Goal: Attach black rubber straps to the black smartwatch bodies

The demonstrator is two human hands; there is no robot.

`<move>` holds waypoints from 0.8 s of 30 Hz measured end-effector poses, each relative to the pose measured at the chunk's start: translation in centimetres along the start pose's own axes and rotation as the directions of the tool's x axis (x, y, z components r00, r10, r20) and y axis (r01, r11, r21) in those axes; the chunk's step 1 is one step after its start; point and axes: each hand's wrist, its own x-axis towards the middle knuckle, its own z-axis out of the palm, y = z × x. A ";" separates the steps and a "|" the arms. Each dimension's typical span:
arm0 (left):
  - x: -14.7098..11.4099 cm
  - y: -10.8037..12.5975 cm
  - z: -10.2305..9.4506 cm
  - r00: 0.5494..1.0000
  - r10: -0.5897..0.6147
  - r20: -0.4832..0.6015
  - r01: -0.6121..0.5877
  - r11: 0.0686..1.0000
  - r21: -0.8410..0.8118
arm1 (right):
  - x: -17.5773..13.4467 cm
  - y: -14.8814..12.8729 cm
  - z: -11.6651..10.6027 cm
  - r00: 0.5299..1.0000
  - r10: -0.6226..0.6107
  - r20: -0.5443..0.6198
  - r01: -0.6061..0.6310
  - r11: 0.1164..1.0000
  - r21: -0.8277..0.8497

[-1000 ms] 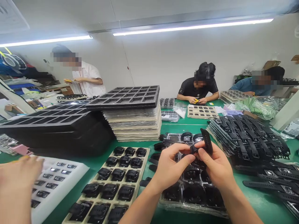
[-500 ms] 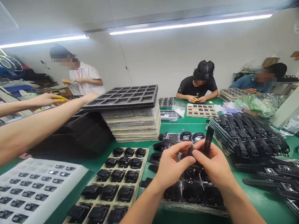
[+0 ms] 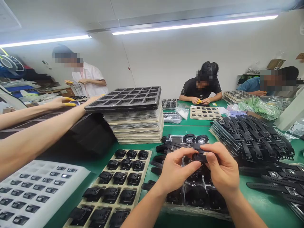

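Note:
A black watch with a rubbery strap (image 3: 199, 147) is held between my two hands over a clear plastic tray (image 3: 177, 139) of black watches. My left hand (image 3: 177, 169) pinches its left side between thumb and fingertips. On the other side, my right hand (image 3: 222, 167) grips the strap with thumb and bent fingers. The strap looks bent over, and fingers partly hide the watch. To the left of my hands, a beige tray (image 3: 140, 193) holds rows of black watches with curled straps.
A stack of trays (image 3: 135, 129) topped by a black foam tray (image 3: 122, 100) rises behind. Flat-strapped watches (image 3: 251, 136) pile up at right. A white foam tray (image 3: 71, 186) lies at left. A co-worker's arms (image 3: 47, 139) reach in from the left; other people sit across the green table.
The strap end that stood upright by my right hand is now folded down, and that hand has turned over it. The co-worker's far hand at left now holds a small rounded object.

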 end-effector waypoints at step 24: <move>0.2 0.8 -0.6 0.998 0.055 -0.037 -0.050 0.991 0.123 | 2.0 -0.1 -2.0 0.963 -0.046 0.267 0.051 0.999 -0.012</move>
